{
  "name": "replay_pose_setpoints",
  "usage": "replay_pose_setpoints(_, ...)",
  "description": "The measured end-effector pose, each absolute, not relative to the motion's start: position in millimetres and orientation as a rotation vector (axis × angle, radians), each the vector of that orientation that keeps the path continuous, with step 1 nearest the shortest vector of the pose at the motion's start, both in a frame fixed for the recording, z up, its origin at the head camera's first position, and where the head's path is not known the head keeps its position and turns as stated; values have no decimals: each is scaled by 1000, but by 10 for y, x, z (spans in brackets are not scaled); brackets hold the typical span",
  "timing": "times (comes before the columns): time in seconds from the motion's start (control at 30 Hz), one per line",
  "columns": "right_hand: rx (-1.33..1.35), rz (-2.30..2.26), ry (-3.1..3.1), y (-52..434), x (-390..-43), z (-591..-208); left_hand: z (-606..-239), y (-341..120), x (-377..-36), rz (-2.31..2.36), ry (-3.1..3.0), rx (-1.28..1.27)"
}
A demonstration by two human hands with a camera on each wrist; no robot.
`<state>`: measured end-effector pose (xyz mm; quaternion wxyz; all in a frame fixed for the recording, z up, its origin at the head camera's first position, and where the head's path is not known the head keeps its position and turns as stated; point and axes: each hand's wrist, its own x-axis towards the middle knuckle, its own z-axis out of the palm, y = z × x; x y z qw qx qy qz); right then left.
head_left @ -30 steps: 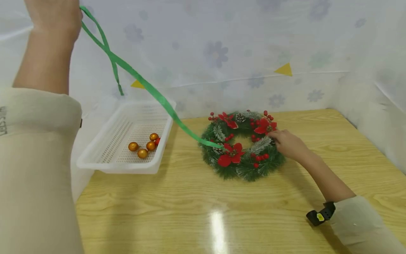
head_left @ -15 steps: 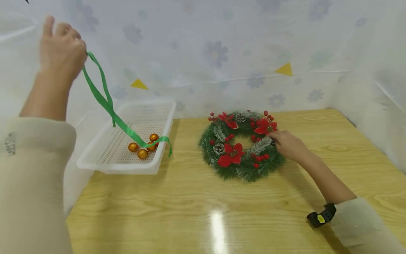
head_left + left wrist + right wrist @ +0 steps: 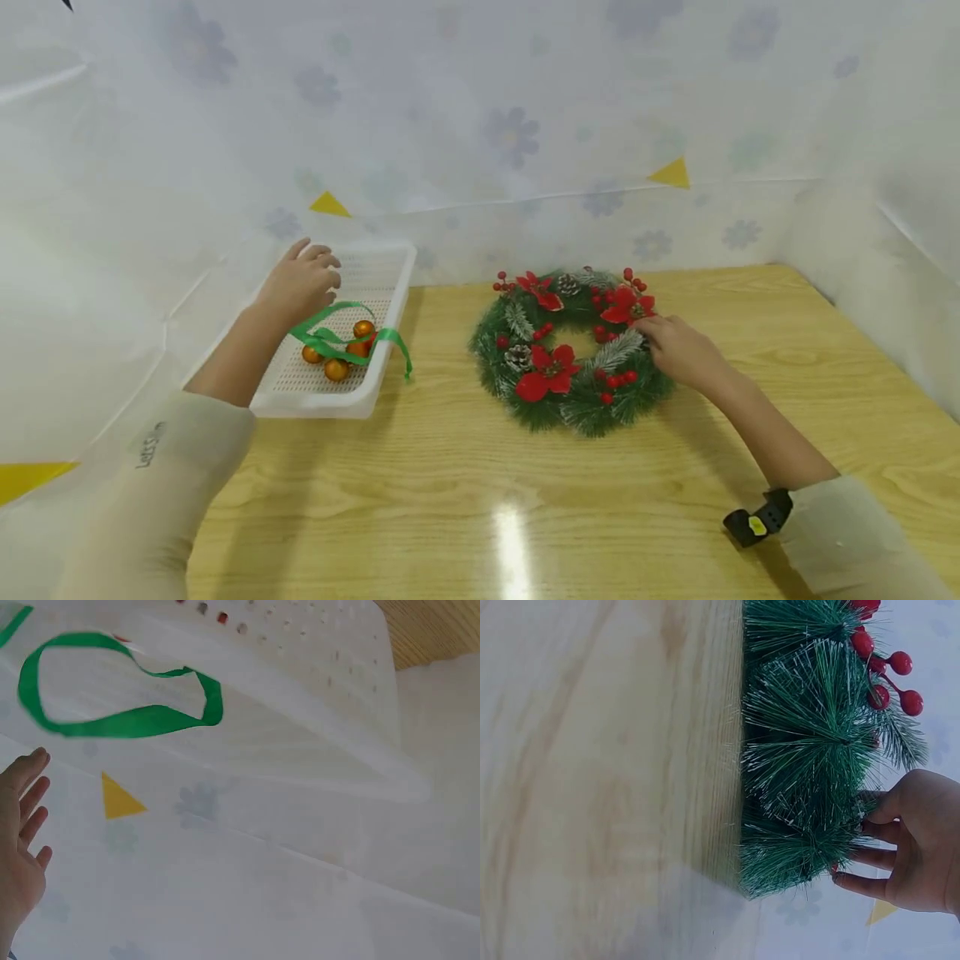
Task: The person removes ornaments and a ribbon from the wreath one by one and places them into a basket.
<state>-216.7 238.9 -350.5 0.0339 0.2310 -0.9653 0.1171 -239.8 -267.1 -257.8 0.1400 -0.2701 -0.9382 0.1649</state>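
My left hand point(image 3: 300, 283) is over the white plastic basket point(image 3: 393, 292), fingers spread and holding nothing. Below it a green ribbon point(image 3: 326, 336) lies in loose loops on the orange-gold balls point(image 3: 337, 369), one end draped over the basket's right rim. In the left wrist view the ribbon point(image 3: 112, 724) is apart from the left hand point(image 3: 22, 832). With thumb and fingers, my right hand point(image 3: 686, 350) pinches the outer edge of a green wreath point(image 3: 517, 400) lying flat on the table. Red poinsettias point(image 3: 547, 372), pine cones and berries decorate it. Its needles point(image 3: 802, 765) hide some fingertips.
The wooden table point(image 3: 420, 492) ends at a white flowered sheet point(image 3: 465, 125) on the far side and at both sides. Yellow triangles point(image 3: 671, 172) are on the sheet. A black wrist strap point(image 3: 759, 518) hangs at the right cuff.
My left hand has come down from high on the left to the basket and let go of the ribbon, which has dropped into it. The right hand stays at the wreath.
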Motion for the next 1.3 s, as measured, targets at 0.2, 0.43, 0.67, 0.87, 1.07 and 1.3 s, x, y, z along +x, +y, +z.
replay_pose_setpoints(0.2,699,374,-2963,2407,-2146,-3530,-2813,-2311,-2307,381,-2600,-877)
replay_pose_setpoints(0.43,686,380,-2969,2396,-2150,-3533,-3079,-1922,-2216,584,-2611,-977)
replay_pose_setpoints(0.67,689,380,-2971,2354,-2154,-3506,-3142,-1810,-2202,838,-2692,-894)
replay_pose_setpoints(0.87,672,379,-2977,2364,-2145,-3504,-3126,-1831,-2242,906,-2696,-847)
replay_pose_setpoints(1.07,669,372,-2979,2372,-2145,-3507,-3108,-1860,-2241,877,-2662,-859)
replay_pose_setpoints(1.3,666,354,-2987,2387,-2164,-3513,-2855,-2079,-2255,734,-2646,-797)
